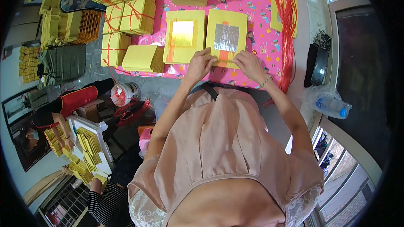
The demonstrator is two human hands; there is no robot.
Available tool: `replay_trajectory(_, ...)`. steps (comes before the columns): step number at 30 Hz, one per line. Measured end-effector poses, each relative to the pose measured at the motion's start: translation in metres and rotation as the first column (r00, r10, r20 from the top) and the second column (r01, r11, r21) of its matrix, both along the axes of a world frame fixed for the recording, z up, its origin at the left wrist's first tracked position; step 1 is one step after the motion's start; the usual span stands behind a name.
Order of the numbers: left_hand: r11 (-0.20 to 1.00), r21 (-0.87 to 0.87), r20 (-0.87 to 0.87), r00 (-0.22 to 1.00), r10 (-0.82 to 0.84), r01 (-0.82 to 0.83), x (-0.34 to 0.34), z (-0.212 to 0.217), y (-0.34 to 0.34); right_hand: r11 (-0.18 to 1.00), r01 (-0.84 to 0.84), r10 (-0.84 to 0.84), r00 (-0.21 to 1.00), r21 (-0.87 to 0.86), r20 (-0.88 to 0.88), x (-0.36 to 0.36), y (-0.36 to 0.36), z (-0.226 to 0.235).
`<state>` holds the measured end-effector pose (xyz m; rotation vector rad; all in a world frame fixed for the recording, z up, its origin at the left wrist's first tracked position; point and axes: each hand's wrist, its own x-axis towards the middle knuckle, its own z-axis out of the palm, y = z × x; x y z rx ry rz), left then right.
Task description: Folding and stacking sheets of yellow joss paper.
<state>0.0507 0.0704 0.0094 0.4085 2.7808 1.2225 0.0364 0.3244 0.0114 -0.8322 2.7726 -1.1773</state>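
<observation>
My left hand (200, 64) and my right hand (250, 65) are both closed in a pinch at the near edge of a stack of yellow paper (240, 20). The left is at that edge's left corner, the right at its right corner. On the stack's top sheet is a silver foil square (226, 38) with orange marks above and below it. Fingers partly hide the pinched edge. Just left of it lies a second yellow paper stack (185, 15), its top sheet bearing a gold foil square (182, 32). My left knuckles are near its right corner.
A pink patterned cloth (263, 50) covers the table. Yellow bundles tied with red strips (138, 14) are piled at its left, beside a loose yellow stack (143, 57). Long red plastic strips (287, 29) hang over the right edge. Another person's striped sleeve (103, 204) shows at lower left.
</observation>
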Motion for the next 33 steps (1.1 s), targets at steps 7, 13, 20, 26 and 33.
replay_trajectory(7, 0.982, 0.068, -0.225, 0.956, 0.188, -0.177, -0.004, 0.034, 0.013, 0.995, 0.053, -0.037, 0.984, -0.09, 0.172, -0.038, 0.008, 0.017)
replay_trajectory(13, 0.999, -0.006, -0.422, 0.906, 0.044, -0.051, -0.016, 0.023, 0.032, 0.977, 0.196, -0.18, 0.969, -0.088, 0.168, -0.113, 0.012, 0.025)
replay_trajectory(20, 0.979, -0.199, -0.289, 0.953, -0.088, 0.03, -0.045, 0.008, 0.057, 0.97, 0.227, -0.237, 0.963, 0.084, 0.132, -0.17, 0.007, 0.003)
replay_trajectory(26, 0.958, -0.286, -0.236, 0.968, -0.083, 0.012, -0.056, -0.006, 0.059, 0.946, 0.28, -0.298, 0.95, 0.163, 0.093, -0.177, 0.0, -0.012)
replay_trajectory(33, 0.949, -0.314, -0.196, 0.977, -0.086, 0.02, -0.058, -0.006, 0.063, 0.937, 0.247, -0.237, 0.969, 0.248, -0.072, -0.185, -0.011, -0.012)
